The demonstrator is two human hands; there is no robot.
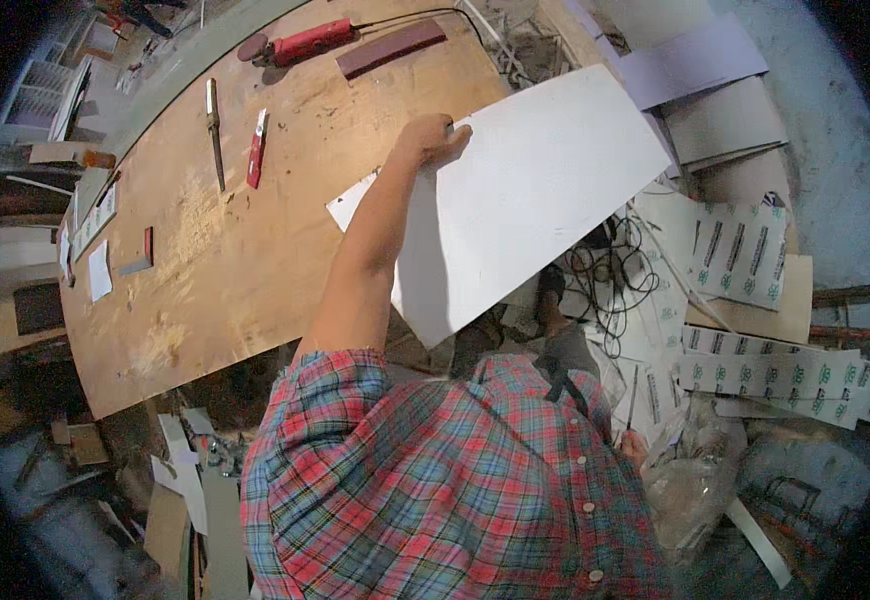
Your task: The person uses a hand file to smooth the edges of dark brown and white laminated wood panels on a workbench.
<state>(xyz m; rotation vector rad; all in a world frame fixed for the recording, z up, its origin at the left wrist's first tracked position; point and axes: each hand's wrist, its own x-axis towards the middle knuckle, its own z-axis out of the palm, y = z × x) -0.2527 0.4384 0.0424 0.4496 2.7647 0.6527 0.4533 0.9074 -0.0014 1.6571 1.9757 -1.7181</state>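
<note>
My left hand point(437, 140) is closed on the far left edge of a large white sheet point(545, 170). The sheet looks stiff and slants over the right end of the wooden worktable point(285, 235), part of it hanging past the edge. A shadow falls from my arm across its near left part. Low at my right side, my right hand point(636, 447) shows only in part. It is closed around a thin, dark, stick-like thing point(633, 397), too small to name surely.
On the table lie a red angle grinder point(312, 43), a brown block point(392, 50), a file-like tool point(216, 135), a red utility knife point(257, 150) and a small try square point(143, 254). Tangled black cable point(610, 280), printed white boards point(740, 250) and a clear plastic bag point(690, 485) lie at right.
</note>
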